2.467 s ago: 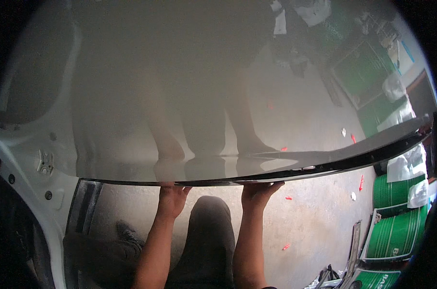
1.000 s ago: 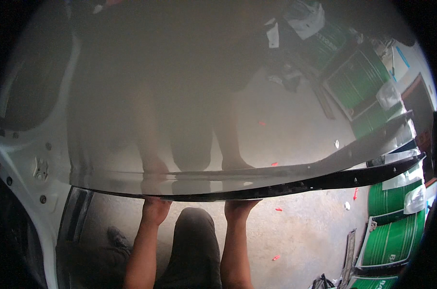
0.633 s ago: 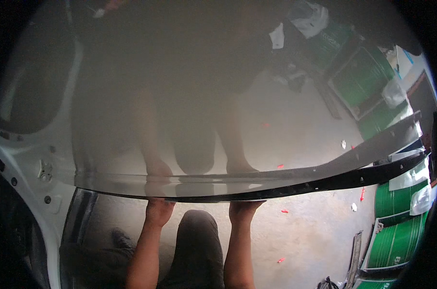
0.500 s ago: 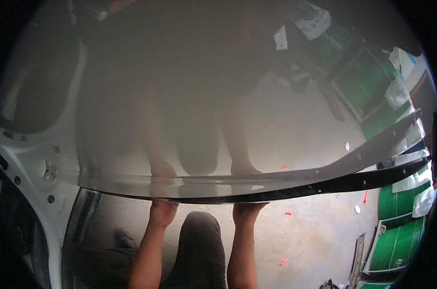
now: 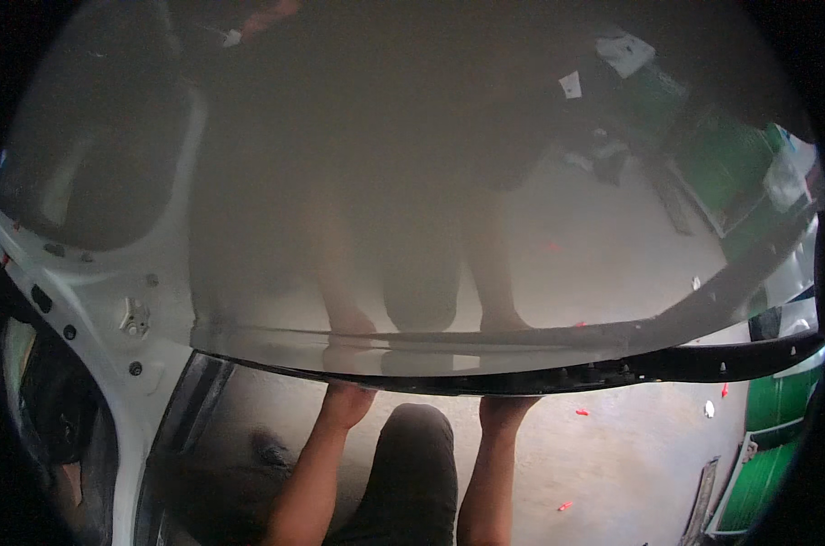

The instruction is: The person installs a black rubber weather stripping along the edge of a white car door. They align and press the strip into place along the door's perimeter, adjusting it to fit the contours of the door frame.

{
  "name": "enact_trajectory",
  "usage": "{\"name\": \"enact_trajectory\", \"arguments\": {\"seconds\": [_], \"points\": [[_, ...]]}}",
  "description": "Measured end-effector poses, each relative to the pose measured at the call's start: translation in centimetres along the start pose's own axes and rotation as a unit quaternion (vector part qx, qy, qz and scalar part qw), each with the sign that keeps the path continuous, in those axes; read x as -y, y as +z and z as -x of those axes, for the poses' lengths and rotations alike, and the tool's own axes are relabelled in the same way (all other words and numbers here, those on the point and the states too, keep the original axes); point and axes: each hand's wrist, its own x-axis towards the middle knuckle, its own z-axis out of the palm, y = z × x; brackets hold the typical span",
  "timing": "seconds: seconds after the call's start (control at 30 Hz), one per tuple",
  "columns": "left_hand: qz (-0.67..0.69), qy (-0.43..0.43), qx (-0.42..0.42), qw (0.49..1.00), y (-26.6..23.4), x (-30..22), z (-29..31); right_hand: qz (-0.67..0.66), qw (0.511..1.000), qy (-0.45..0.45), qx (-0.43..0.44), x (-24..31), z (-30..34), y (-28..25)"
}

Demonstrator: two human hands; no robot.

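A large glossy grey vehicle panel [image 5: 412,227] fills the upper view and mirrors my arms and knee. Along its lower edge runs a long black trim strip [image 5: 558,379], with small clips showing toward its right part. There the strip stands apart from the panel; farther left it lies close against it. From below, my left hand [image 5: 349,403] grips the strip left of my knee. My right hand [image 5: 506,412] does the same on the knee's other side. Both hands' fingers are mostly hidden behind the strip.
On the left is a pale metal body frame [image 5: 99,364] with a small fitting [image 5: 135,317] and round plugs. Green drums or boxes [image 5: 772,464] line the right side. Red bits [image 5: 565,506] lie on the concrete floor [image 5: 603,455]; a dark long piece [image 5: 704,500] lies near the drums.
The whole scene has shifted to the right in the view, showing more of the body frame at left. Both hands stay at the strip's underside.
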Motion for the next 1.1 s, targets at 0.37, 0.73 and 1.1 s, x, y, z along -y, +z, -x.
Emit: {"name": "enact_trajectory", "arguments": {"seconds": [0.37,0.73,1.1], "points": [[-0.058,0.018,-0.035,0.998,-0.1,0.0,0.2,-0.255,0.964,0.070,-0.018,0.2,-0.2,0.2],[-0.093,0.004,-0.097,0.991,1.0,0.1,0.8,-0.272,0.961,0.046,0.008,0.6,0.1,0.1],[-0.027,0.058,-0.106,0.992,1.4,1.1,1.2,-0.317,0.944,0.095,-0.008,2.9,1.0,2.2]]}}
